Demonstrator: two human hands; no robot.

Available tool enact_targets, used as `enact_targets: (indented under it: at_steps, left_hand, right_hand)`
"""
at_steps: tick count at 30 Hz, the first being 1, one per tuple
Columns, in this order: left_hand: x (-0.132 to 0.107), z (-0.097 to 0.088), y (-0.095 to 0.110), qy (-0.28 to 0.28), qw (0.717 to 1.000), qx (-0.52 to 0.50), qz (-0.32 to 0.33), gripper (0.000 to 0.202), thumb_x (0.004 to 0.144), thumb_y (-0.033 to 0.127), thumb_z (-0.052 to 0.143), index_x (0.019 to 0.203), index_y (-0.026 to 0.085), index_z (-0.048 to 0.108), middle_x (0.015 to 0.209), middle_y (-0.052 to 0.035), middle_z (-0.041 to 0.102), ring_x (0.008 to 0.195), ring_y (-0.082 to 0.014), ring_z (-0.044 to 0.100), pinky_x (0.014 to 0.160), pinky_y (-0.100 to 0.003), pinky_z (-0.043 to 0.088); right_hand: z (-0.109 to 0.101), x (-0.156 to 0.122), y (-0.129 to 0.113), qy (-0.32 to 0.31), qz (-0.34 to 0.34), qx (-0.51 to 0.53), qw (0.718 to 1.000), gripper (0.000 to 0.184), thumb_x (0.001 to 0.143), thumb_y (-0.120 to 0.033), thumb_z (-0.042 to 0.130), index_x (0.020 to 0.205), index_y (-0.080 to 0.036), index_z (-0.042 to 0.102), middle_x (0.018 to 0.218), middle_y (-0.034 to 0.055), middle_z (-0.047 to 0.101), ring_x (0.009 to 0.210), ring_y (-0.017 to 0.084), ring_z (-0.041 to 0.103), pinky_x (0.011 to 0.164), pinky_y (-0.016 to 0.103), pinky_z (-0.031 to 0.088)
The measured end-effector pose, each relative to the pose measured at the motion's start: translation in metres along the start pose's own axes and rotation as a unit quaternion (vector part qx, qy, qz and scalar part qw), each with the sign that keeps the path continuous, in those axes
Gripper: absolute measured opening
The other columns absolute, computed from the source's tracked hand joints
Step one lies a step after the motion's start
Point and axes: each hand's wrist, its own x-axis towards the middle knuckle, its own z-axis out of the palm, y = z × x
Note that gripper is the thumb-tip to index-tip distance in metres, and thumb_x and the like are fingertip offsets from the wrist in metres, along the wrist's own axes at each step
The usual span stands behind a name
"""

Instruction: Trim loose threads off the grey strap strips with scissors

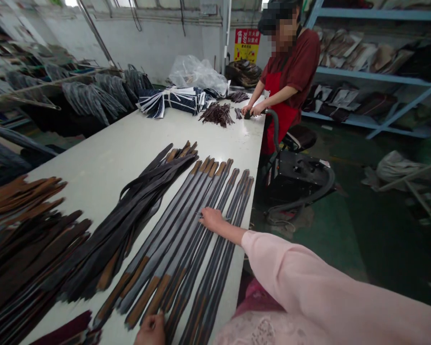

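Long fabric strips (pixel 187 225), grey along the middle with brown ends, lie side by side across the white table (pixel 104 148). My right hand (pixel 212 220) rests over the middle of these strips, fingers closed round a small thin metal tool (pixel 198 215) whose pointed end sticks out; its exact kind is unclear. Down at the near ends of the strips, my left hand (pixel 151 329) has its thumb and fingers pinched together. Whatever may be between them is hidden. Left of the row, a dark bundle of strips (pixel 136 206) lies heaped.
Brown and dark fabric pieces (pixel 32 239) cover the near left. Across the table, a co-worker (pixel 290 72) handles small dark pieces beside a pile (pixel 217 114). A black hosed machine (pixel 298 177) stands right of the table. Stacked cloth (pixel 175 101) lies at the back.
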Motion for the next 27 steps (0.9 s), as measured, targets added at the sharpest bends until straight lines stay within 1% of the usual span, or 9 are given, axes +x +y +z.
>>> enact_targets:
  at_steps: [2,5,6,8,10,13,19,23,27]
  left_hand:
    - [-0.006,0.003,0.000,0.023,1.000,-0.008,0.003,0.033,0.072,0.050,0.038,0.064,0.024,0.057,0.057,-0.0030,0.061,0.061,-0.0236,0.058,0.057,-0.030,0.040]
    - [-0.015,0.009,-0.002,0.072,0.996,-0.033,0.030,0.031,0.072,0.046,0.041,0.061,0.022,0.057,0.059,-0.0043,0.062,0.061,-0.0215,0.057,0.056,-0.028,0.037]
    - [-0.016,0.011,-0.004,0.081,0.995,-0.046,0.038,0.030,0.073,0.044,0.041,0.061,0.022,0.057,0.061,-0.0048,0.063,0.062,-0.0208,0.057,0.056,-0.028,0.036]
    - [-0.015,0.014,-0.009,0.089,0.994,-0.059,0.014,0.030,0.073,0.045,0.042,0.062,0.022,0.058,0.065,-0.0049,0.064,0.065,-0.0199,0.057,0.056,-0.027,0.035]
    - [-0.014,0.018,-0.013,0.096,0.993,-0.072,-0.006,0.031,0.073,0.046,0.042,0.065,0.022,0.059,0.067,-0.0053,0.064,0.066,-0.0197,0.057,0.056,-0.027,0.034]
    - [-0.014,0.023,-0.018,0.097,0.990,-0.098,-0.004,0.031,0.074,0.045,0.042,0.067,0.021,0.060,0.067,-0.0054,0.063,0.066,-0.0192,0.056,0.057,-0.027,0.034]
    - [-0.009,0.022,-0.036,0.048,0.983,-0.172,0.042,0.026,0.071,0.039,0.046,0.066,0.019,0.062,0.061,-0.0003,0.061,0.061,-0.0139,0.054,0.057,-0.023,0.035]
    - [-0.015,0.015,-0.067,0.008,0.976,-0.212,0.053,0.031,0.068,0.045,0.049,0.062,0.017,0.059,0.049,0.0032,0.053,0.050,-0.0110,0.046,0.051,-0.022,0.033]
    - [-0.029,0.006,-0.106,-0.018,0.970,-0.235,0.055,0.031,0.064,0.046,0.053,0.061,0.015,0.059,0.048,0.0043,0.049,0.048,-0.0094,0.041,0.049,-0.021,0.030]
  right_hand:
    - [0.018,-0.033,-0.022,-0.022,-0.052,0.023,0.998,0.029,0.084,-0.035,0.038,0.103,-0.019,0.054,0.101,0.0065,0.059,0.095,0.019,0.056,0.077,0.030,0.042]
    - [0.042,-0.080,-0.052,-0.090,-0.124,0.047,0.987,0.030,0.086,-0.030,0.032,0.106,-0.021,0.053,0.100,0.0055,0.057,0.094,0.017,0.055,0.076,0.028,0.041]
    - [0.047,-0.091,-0.060,-0.107,-0.140,0.054,0.983,0.030,0.086,-0.030,0.032,0.107,-0.021,0.052,0.100,0.0052,0.057,0.095,0.016,0.054,0.077,0.027,0.040]
    - [0.057,-0.104,-0.075,-0.127,-0.160,0.065,0.977,0.028,0.085,-0.030,0.035,0.107,-0.022,0.052,0.099,0.0045,0.057,0.095,0.015,0.053,0.078,0.025,0.039]
    - [0.066,-0.109,-0.090,-0.124,-0.170,0.075,0.975,0.027,0.084,-0.029,0.038,0.106,-0.022,0.053,0.099,0.0036,0.058,0.095,0.015,0.053,0.079,0.023,0.037]
    - [0.079,-0.109,-0.108,-0.109,-0.167,0.083,0.976,0.025,0.081,-0.025,0.041,0.103,-0.023,0.053,0.096,0.0019,0.060,0.093,0.014,0.054,0.077,0.022,0.037]
    - [0.100,-0.099,-0.122,-0.120,-0.091,0.047,0.988,0.022,0.079,-0.026,0.043,0.096,-0.023,0.057,0.088,0.0024,0.064,0.087,0.017,0.057,0.069,0.024,0.039]
    - [0.106,-0.093,-0.121,-0.131,-0.078,0.056,0.987,0.020,0.076,-0.031,0.047,0.092,-0.024,0.058,0.088,-0.0002,0.064,0.087,0.016,0.057,0.068,0.023,0.039]
    - [0.108,-0.095,-0.123,-0.130,-0.082,0.037,0.987,0.026,0.072,-0.042,0.054,0.090,-0.024,0.057,0.087,0.0000,0.063,0.086,0.018,0.057,0.065,0.024,0.038]
